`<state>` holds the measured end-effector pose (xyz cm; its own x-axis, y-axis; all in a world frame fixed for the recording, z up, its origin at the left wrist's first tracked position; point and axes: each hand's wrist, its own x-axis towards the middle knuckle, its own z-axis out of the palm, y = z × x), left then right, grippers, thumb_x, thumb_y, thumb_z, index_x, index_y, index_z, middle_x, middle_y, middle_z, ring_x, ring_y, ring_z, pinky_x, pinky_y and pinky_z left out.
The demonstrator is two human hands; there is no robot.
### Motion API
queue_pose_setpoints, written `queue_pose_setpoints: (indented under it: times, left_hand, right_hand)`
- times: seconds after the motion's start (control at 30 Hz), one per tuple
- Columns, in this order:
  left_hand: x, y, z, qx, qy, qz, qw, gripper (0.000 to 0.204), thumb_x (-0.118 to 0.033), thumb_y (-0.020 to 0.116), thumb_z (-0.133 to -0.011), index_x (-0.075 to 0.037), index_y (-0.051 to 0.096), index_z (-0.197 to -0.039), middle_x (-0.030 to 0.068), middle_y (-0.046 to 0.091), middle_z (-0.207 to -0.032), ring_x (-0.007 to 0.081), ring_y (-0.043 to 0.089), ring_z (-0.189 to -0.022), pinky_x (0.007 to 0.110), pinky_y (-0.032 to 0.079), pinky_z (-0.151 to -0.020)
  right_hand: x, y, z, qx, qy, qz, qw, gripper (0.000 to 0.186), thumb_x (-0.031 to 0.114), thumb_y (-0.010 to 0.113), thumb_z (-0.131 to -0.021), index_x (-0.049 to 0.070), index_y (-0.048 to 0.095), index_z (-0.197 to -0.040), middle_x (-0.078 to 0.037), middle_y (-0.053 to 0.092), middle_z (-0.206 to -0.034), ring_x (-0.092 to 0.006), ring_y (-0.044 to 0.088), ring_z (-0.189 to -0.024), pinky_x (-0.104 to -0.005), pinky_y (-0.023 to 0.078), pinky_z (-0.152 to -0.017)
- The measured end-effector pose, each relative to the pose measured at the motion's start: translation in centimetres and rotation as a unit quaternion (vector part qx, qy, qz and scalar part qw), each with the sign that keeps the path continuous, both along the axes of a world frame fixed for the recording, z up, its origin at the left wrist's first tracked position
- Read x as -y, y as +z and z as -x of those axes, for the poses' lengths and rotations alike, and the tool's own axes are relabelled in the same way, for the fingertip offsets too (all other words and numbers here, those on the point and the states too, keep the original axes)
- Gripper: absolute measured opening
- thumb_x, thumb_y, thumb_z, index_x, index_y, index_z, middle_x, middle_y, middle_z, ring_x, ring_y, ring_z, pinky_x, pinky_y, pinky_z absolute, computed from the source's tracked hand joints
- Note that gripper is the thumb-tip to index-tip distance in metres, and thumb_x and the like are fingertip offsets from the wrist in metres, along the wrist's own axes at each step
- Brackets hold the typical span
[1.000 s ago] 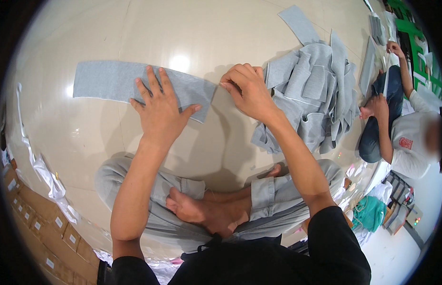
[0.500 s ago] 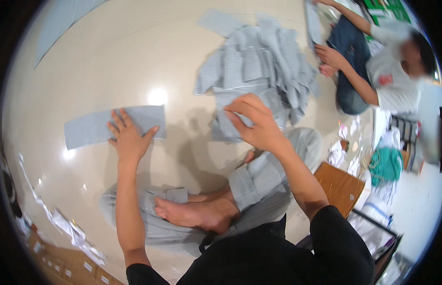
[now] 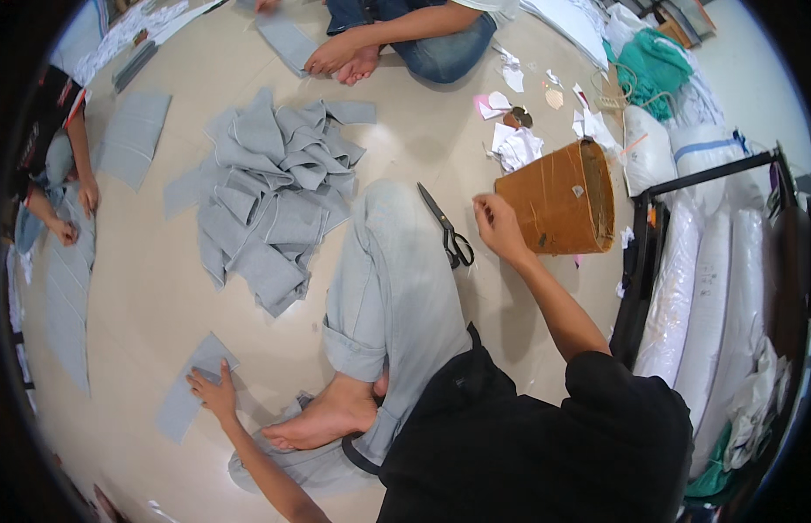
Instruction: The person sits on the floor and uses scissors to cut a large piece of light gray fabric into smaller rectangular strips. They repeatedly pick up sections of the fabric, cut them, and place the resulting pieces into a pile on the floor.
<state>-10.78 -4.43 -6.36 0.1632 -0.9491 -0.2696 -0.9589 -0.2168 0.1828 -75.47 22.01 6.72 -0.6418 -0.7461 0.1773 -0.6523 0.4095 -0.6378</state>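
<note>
My left hand (image 3: 215, 391) lies with fingers spread on a grey rectangular cloth piece (image 3: 180, 410) on the floor. Over to the right, my right hand (image 3: 501, 228) hovers beside a brown cardboard box (image 3: 553, 199). Its fingers are bent together, and whatever they may hold is too small to make out. Black-handled scissors (image 3: 458, 249) lie on the floor between that hand and my knee, apart from the hand. A heap of grey cloth pieces (image 3: 270, 187) is piled ahead of my legs.
Ahead, another person's hand (image 3: 331, 54) rests near a grey strip (image 3: 285, 39). At the left a second person's hands (image 3: 67, 231) are at a long grey cloth (image 3: 70, 305). Paper scraps (image 3: 517, 148) lie beyond the box. Wrapped rolls (image 3: 703, 261) stand in a black-framed rack (image 3: 654, 288).
The view has swung to the right, bringing the scissors and all of the box into sight. My right hand has moved from above the heap to beside the box; my left stays on the cloth.
</note>
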Motion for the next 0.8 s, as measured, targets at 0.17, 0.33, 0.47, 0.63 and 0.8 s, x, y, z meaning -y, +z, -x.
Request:
queue_pose_setpoints:
  times: [0.17, 0.33, 0.47, 0.63, 0.8]
  left_hand:
    - [-2.0, -3.3, -3.6, 0.037, 0.006, 0.052, 0.998, 0.106, -0.072, 0.059, -0.089, -0.003, 0.024, -0.161, 0.0253, 0.016, -0.168, 0.0486, 0.012, -0.154, 0.068, 0.014, -0.119]
    - [-0.1, 1.0, 1.1, -0.007, -0.052, 0.061, 0.997, 0.099, -0.067, 0.066, -0.086, -0.002, 0.036, -0.155, 0.0279, 0.024, -0.164, 0.0494, 0.017, -0.152, 0.076, 0.014, -0.114]
    - [1.5, 3.9, 3.1, -0.119, -0.145, 0.152, 0.97, 0.053, -0.03, 0.072, -0.09, -0.001, 0.059, -0.133, 0.0234, 0.058, -0.132, 0.0411, 0.055, -0.124, 0.056, 0.044, -0.102]
    - [3.8, 5.5, 4.7, -0.223, -0.211, 0.135, 0.942, 0.024, -0.01, 0.071, -0.089, -0.002, 0.072, -0.111, 0.0151, 0.069, -0.106, 0.0356, 0.066, -0.101, 0.042, 0.053, -0.086]
    - [5.9, 4.2, 5.2, -0.209, -0.249, 0.097, 0.94, 0.022, -0.008, 0.071, -0.088, -0.002, 0.074, -0.109, 0.0138, 0.07, -0.103, 0.0323, 0.066, -0.098, 0.041, 0.052, -0.086]
  right_hand:
    - [-0.3, -7.4, -5.6, -0.032, 0.04, -0.145, 0.988, 0.014, 0.008, 0.065, -0.089, -0.001, 0.063, -0.1, -0.022, 0.063, -0.09, -0.0362, 0.061, -0.088, -0.046, 0.049, -0.079]
    - [-1.6, -13.3, -2.7, 0.004, 0.02, -0.206, 0.978, 0.021, 0.007, 0.062, -0.088, -0.008, 0.066, -0.102, -0.027, 0.071, -0.096, -0.0362, 0.068, -0.088, -0.0445, 0.053, -0.079]
    - [-1.2, -8.4, -1.4, 0.51, -0.105, -0.026, 0.854, 0.028, 0.02, 0.06, -0.102, -0.007, 0.063, -0.111, -0.004, 0.063, -0.086, -0.012, 0.058, -0.07, -0.0264, 0.05, -0.066]
    - [3.7, 4.3, -5.7, 0.572, -0.057, 0.183, 0.798, 0.029, 0.024, 0.059, -0.104, -0.004, 0.061, -0.114, -0.003, 0.062, -0.089, -0.0105, 0.056, -0.069, -0.0252, 0.046, -0.062]
    - [9.6, 10.3, -11.5, 0.412, 0.18, -0.055, 0.891, 0.026, 0.015, 0.07, -0.096, 0.0, 0.061, -0.114, -0.005, 0.062, -0.086, -0.0085, 0.056, -0.067, -0.0255, 0.044, -0.058]
